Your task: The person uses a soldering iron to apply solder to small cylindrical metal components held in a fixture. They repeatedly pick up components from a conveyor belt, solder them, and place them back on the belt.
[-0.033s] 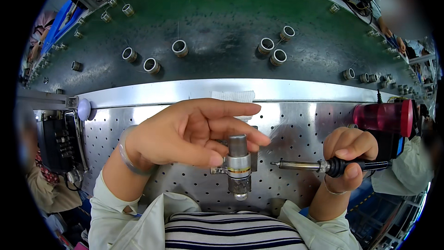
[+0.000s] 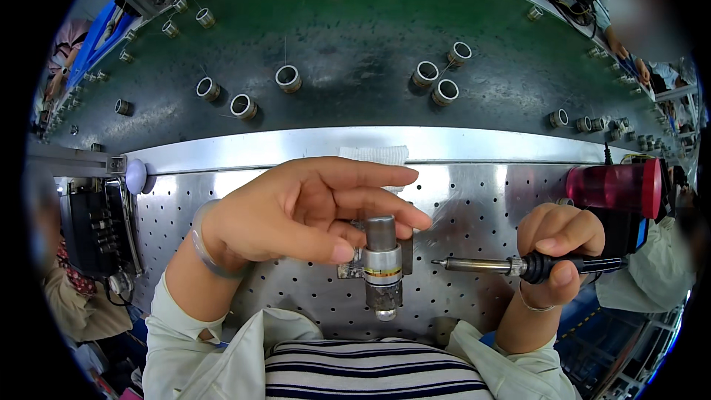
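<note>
My right hand (image 2: pixel 561 246) is closed round the dark handle of a soldering iron (image 2: pixel 489 265), held level with its tip pointing left. In front of me a metal cylinder (image 2: pixel 381 234) stands up from a fixture (image 2: pixel 384 296). Around it sits a silver metal ring (image 2: pixel 382 261) with a yellowish band below. The iron's tip is apart from the ring, to its right. My left hand (image 2: pixel 296 211) reaches in from the left, index and middle fingers stretched out above the cylinder, thumb just left of the ring. Its lower fingertips pass behind the cylinder; whether they touch is unclear.
Beyond the perforated metal worktop (image 2: pixel 459 200) runs a green belt (image 2: pixel 341 37) bearing several metal rings (image 2: pixel 288 78). A white cloth (image 2: pixel 374 154) lies at the worktop's far edge. A pink container (image 2: pixel 611 189) stands right, black equipment (image 2: pixel 92 230) left. Other people sit at both sides.
</note>
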A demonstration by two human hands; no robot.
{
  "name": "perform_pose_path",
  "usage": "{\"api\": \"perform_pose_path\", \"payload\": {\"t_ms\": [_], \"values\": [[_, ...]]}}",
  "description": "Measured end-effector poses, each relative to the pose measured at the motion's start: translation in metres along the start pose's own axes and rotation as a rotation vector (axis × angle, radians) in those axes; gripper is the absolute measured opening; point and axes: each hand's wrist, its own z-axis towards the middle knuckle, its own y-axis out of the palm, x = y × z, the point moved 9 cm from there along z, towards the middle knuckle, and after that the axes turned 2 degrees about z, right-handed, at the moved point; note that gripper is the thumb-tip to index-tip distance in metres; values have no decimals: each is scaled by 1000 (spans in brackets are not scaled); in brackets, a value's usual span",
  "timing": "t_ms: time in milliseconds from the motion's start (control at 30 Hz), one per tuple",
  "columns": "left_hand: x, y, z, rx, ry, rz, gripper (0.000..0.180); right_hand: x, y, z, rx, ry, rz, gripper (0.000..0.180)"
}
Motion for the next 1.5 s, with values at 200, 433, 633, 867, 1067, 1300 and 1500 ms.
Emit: {"api": "perform_pose_path", "payload": {"t_ms": [200,433,633,867,1067,1300,1500], "values": [[1,3,-1,-49,-109,230,61,2,3,1,28,32,-51,27],[94,-37,-28,334,440,495,42,-2,-7,-5,216,33,-53,34],[210,-151,-179,1487,734,1716,33,0,-5,-4,197,59,-28,31],[213,-172,-175,1452,630,2020,34,1,-10,-4,200,74,-23,30],[154,-124,-113,984,460,1523,45,0,-10,-3,152,61,-127,33],[154,-85,-126,1177,766,1488,29,-1,-10,-7,231,9,-155,38],[62,-11,-40,306,268,698,33,4,-16,-16,222,94,-177,37]]}}
